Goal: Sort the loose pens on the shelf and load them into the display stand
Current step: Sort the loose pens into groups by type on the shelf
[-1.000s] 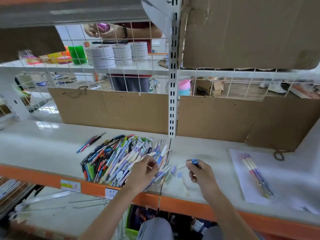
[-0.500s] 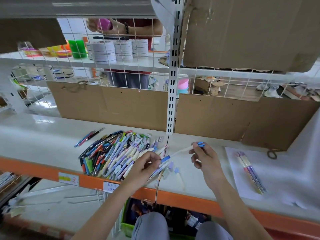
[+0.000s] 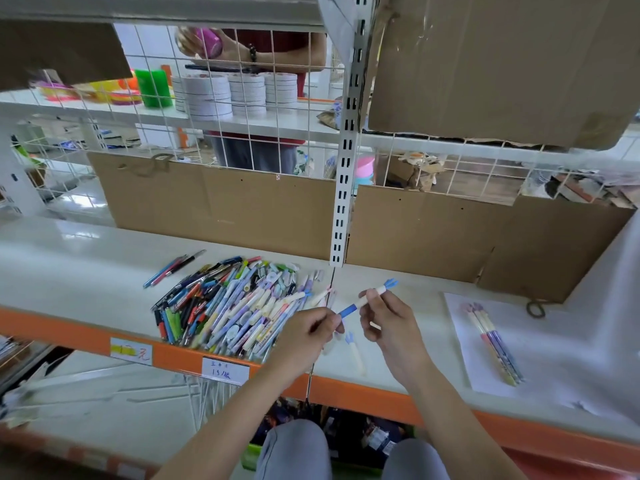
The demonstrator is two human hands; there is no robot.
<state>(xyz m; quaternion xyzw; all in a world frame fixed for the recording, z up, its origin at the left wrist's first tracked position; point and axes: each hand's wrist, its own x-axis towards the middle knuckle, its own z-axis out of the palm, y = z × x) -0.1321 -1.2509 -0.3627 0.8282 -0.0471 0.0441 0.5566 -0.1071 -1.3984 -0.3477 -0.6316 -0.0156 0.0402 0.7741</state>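
Observation:
A heap of loose pens (image 3: 228, 304) in many colours lies on the white shelf (image 3: 69, 268), left of centre. Above the shelf I hold one cream pen with blue ends (image 3: 363, 301) between both hands. My left hand (image 3: 308, 332) pinches its lower blue end. My right hand (image 3: 384, 320) pinches its barrel near the blue fin-shaped top. A similar pale pen (image 3: 353, 351) lies on the shelf under my hands. A few sorted purple and yellow pens (image 3: 491, 341) lie on a white sheet (image 3: 464, 362) at the right. No display stand is in view.
Three thin pens (image 3: 173, 266) lie apart, left of the heap. Cardboard panels (image 3: 221, 206) line the back of the shelf, and a slotted white upright (image 3: 344, 168) divides it. Behind the wire grid a person (image 3: 256, 53) stands by stacks of tape rolls (image 3: 207, 95).
My right hand lifted the blue-tipped pen up off the shelf, and my left hand left the heap and took the pen's lower end.

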